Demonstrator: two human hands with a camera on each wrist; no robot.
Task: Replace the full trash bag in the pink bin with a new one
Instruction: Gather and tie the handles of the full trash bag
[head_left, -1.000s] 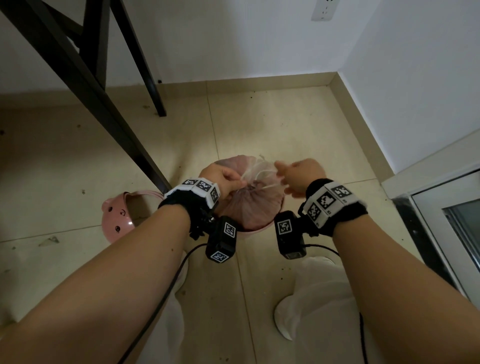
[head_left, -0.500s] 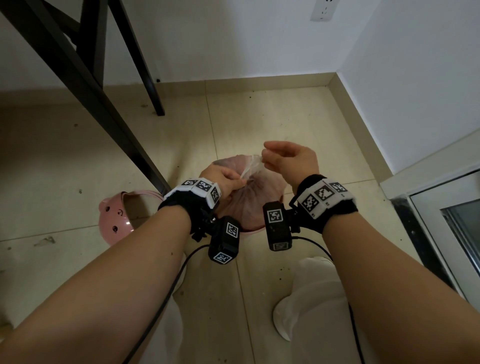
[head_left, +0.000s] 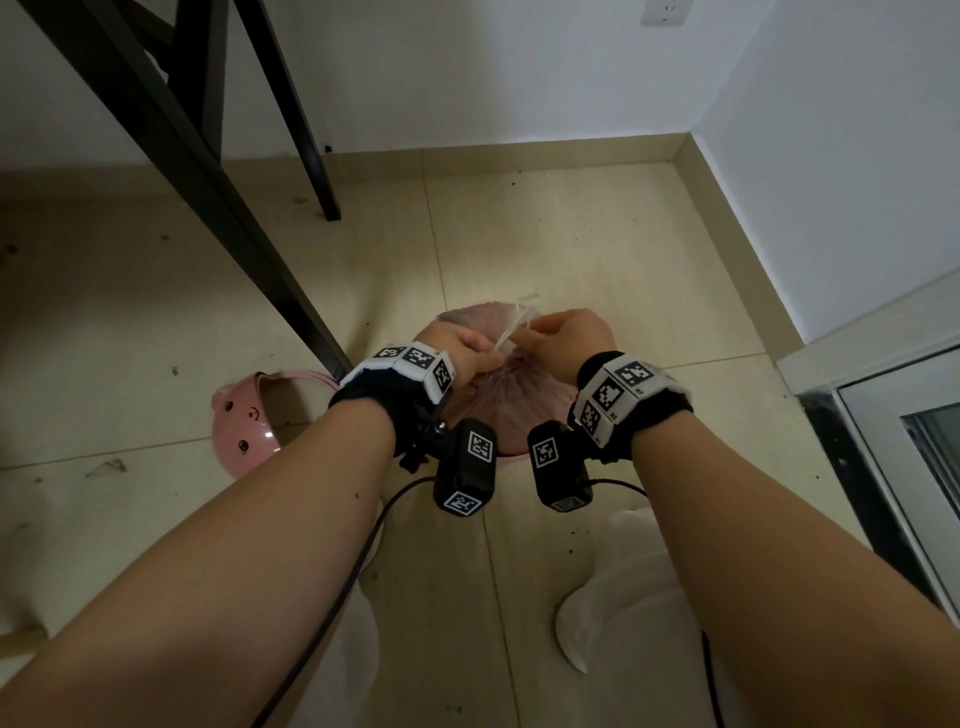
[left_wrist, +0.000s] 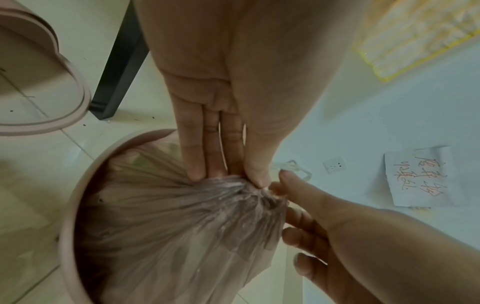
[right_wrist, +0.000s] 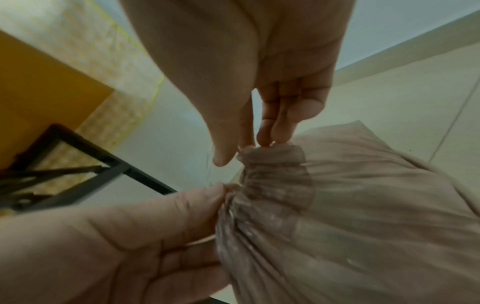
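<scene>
The full trash bag (head_left: 498, 400) sits in the pink bin (left_wrist: 68, 216) on the floor at the centre of the head view. The left hand (head_left: 467, 353) pinches the bag's gathered neck from 9 o'clock, fingers and thumb closed on the plastic. The right hand (head_left: 566, 338), at 3 o'clock, pinches the loose top of the same neck. The bin's pink lid (head_left: 249, 421) lies on the floor at 9 o'clock, beside a black frame leg (head_left: 291, 312).

Counted: 2 hands, left hand (head_left: 470, 353) & right hand (head_left: 566, 338); 1 trash bag (head_left: 506, 400); 1 pink bin (left_wrist: 68, 216); 1 lid (head_left: 244, 421) at 9 o'clock.
</scene>
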